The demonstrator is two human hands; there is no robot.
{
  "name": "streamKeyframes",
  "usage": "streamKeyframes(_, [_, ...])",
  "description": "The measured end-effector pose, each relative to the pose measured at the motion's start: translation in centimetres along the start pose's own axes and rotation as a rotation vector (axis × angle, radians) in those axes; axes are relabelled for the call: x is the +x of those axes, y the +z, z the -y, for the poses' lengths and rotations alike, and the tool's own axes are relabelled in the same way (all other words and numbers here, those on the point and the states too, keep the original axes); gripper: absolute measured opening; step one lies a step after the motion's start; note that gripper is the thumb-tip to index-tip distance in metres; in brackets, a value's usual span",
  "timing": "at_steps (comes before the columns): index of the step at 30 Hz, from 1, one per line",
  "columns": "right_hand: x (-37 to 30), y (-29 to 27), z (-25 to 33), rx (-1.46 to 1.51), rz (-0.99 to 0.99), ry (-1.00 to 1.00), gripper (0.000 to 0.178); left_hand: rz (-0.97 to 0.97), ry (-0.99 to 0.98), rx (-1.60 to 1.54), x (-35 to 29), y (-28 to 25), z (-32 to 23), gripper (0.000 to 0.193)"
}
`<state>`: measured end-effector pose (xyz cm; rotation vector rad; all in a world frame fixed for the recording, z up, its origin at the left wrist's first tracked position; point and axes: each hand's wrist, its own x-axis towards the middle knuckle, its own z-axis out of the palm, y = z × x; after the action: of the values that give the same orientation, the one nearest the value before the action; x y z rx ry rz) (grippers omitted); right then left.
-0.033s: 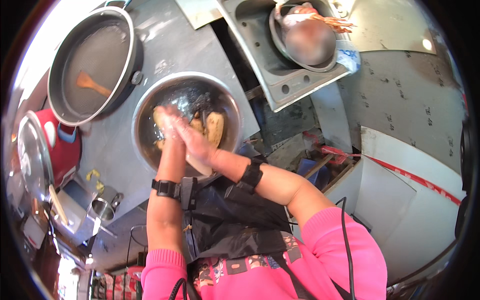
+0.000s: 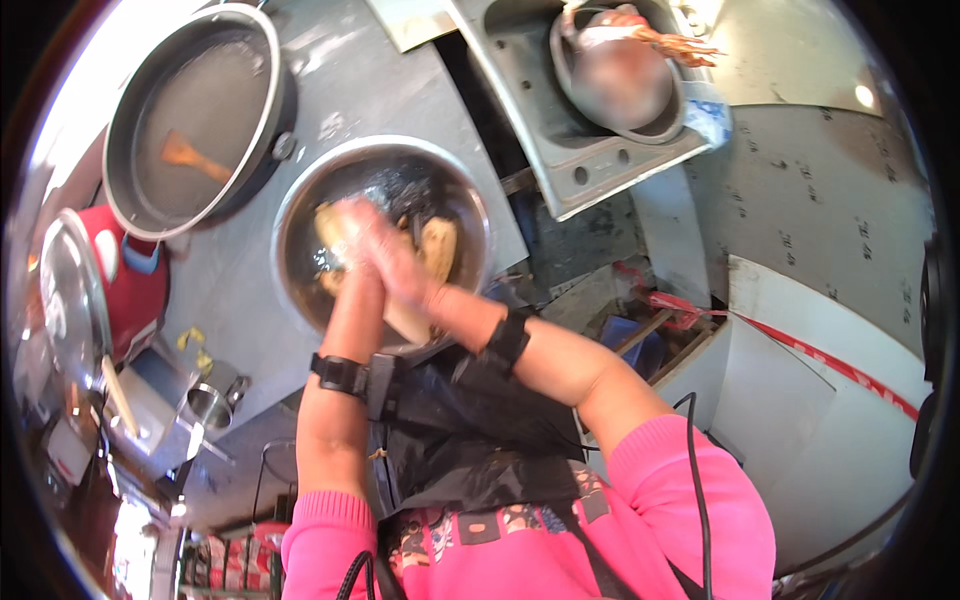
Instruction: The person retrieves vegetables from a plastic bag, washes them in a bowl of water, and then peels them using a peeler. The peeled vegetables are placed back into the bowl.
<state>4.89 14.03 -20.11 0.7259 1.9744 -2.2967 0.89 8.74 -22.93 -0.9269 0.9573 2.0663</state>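
Observation:
My left hand [image 2: 352,238] and my right hand [image 2: 402,268] meet palm to palm inside a wide steel bowl [image 2: 476,200]. The right fingers look stretched out along the left hand. Motion smears the left fingers, so their shape is unclear. Whether anything lies between the palms is hidden. Around the hands are long yellowish-tan pieces with brown spots; one spotted piece [image 2: 438,246] rests by the bowl's right side. Under my right wrist shows a paler piece [image 2: 407,322]. Shiny wet patches and dark bits show at the bowl's far side.
A wide dark pan [image 2: 215,70] with a wooden spatula [image 2: 190,155] stands on the grey counter [image 2: 340,95] at far left. Near it are a red lidded pot [image 2: 135,290] and a steel mug [image 2: 208,408]. Right of the counter's edge, a sink [image 2: 530,90] holds a bowl with raw poultry [image 2: 625,75].
The whole view has shifted slightly, so the counter and bowl sit a little further right. My hands remain together in the bowl, with only a small shift.

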Motion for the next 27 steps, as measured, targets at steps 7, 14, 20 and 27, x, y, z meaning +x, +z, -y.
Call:
streamKeyframes(7, [-0.2,-1.4,0.4,0.672,0.027,0.609,0.070,0.297,0.343,0.776,-3.4,1.4,1.1,0.061])
streamKeyframes(14, [0.9,-1.7,-4.6,0.867,0.006,0.745,0.022,0.532,0.387,0.811,-3.8,0.2,1.0,0.064])
streamKeyframes(20, [2.2,-1.0,-7.2,0.126,-0.311,0.240,0.025,0.231,0.269,0.326,-4.4,1.1,2.0,0.057])
streamKeyframes(27, [3.8,-0.6,-3.6,-0.326,-0.183,-0.099,0.026,-0.067,0.161,-0.066,-2.2,0.7,1.1,0.040])
